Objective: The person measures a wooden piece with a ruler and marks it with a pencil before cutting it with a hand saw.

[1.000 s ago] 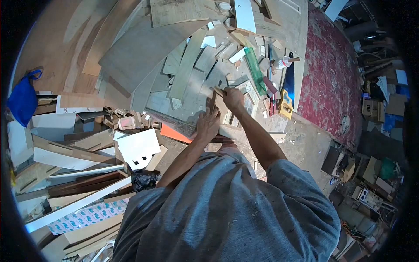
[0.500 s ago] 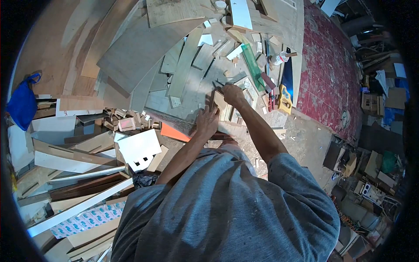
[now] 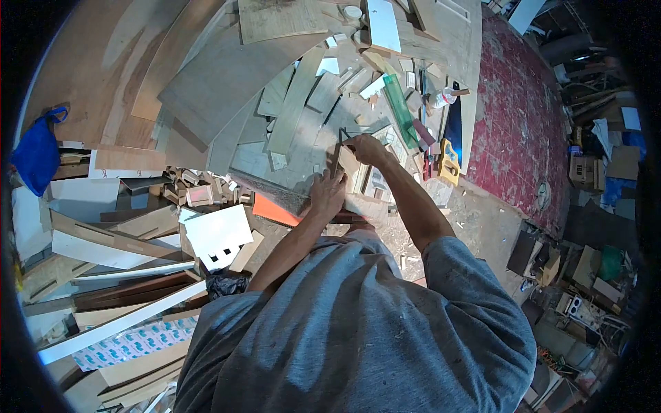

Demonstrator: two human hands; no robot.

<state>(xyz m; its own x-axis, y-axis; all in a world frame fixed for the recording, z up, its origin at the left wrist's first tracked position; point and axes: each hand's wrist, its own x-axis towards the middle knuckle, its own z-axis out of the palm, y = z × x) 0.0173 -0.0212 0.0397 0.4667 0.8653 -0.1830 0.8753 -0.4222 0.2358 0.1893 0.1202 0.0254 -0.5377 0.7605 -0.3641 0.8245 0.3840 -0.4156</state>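
Note:
At the near edge of the cluttered workbench, my left hand is bent around the near left end of a small pale wooden piece. Its fingertips press near the dark side of that piece. My right hand is closed at the far end of the same piece, fingers around a thin dark tool whose kind I cannot make out. Most of the tool is hidden by the fingers. More small wood strips lie just right of the piece, partly under my right forearm.
A green translucent strip, a yellow-handled saw and a clear bottle lie to the right. A large grey board covers the back left. Stacked offcuts and a white panel crowd the left floor.
My right hand has shifted slightly left and down, and the thin dark tool now points more upright. My left hand stays at the wooden piece. The view has moved slightly.

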